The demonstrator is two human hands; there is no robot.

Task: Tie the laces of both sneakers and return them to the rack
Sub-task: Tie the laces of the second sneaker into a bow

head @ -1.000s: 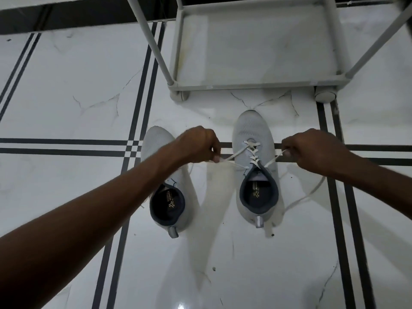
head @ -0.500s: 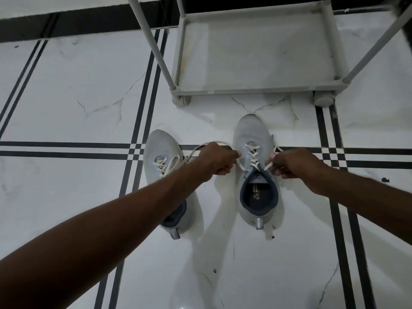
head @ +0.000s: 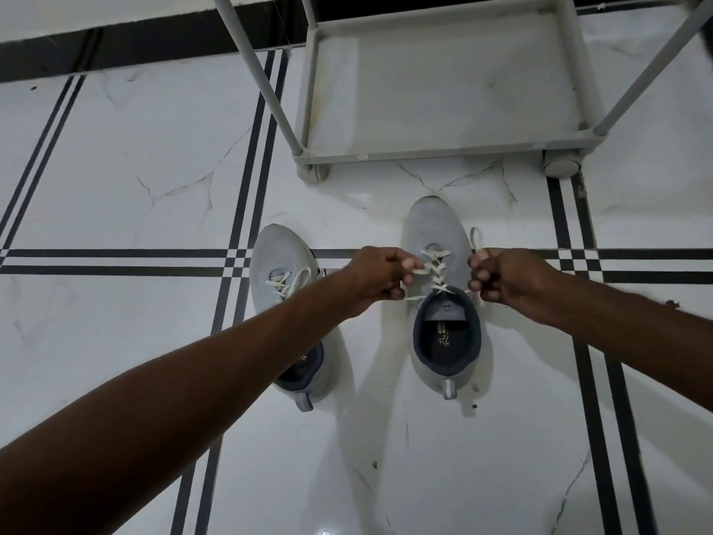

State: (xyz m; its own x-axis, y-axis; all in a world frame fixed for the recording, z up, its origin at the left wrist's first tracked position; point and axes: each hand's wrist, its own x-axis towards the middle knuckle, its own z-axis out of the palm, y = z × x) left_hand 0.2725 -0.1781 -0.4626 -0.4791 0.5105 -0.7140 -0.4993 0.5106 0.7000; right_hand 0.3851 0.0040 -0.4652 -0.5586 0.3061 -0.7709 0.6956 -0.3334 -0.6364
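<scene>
A: Lighting?
B: Dim, cool grey cast. Glossy floor (head: 115,167) shows a white glare spot at the bottom edge, centre.
A: Shadows?
B: Soft, spreading toward the camera from both sneakers (head: 440,287) and under the arms.
A: Sharpness?
B: Centre is decent, laces (head: 434,270) readable. Top right corner has a dark blurred smear. Slight softness on the near left forearm (head: 135,418).
A: Distortion?
B: Wide-angle. Rack (head: 443,152) posts splay outward, floor stripes bend near the edges.

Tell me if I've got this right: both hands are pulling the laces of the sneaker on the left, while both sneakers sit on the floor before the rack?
Not quite. The head view shows the left hand and right hand pulling the laces of the right sneaker, not the left sneaker.
</scene>
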